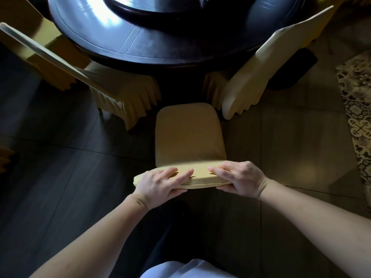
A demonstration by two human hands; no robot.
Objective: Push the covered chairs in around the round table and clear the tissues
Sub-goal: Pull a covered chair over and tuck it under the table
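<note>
A beige fabric-covered chair (pixel 188 135) stands pulled out from the dark round wooden table (pixel 152 43), its seat front near the table's edge, in the gap between two neighbouring covered chairs. The left hand (pixel 158 183) and right hand (pixel 241 180) both grip the top of its backrest, fingers curled over the front, thumbs behind. The left covered chair (pixel 120 91) and right covered chair (pixel 251 77) sit tucked partly under the table. Bare tiled floor (pixel 291 137) lies on either side. A patterned rug (pixel 357 109) is cut off at the right edge. The table's far side is out of view.
</note>
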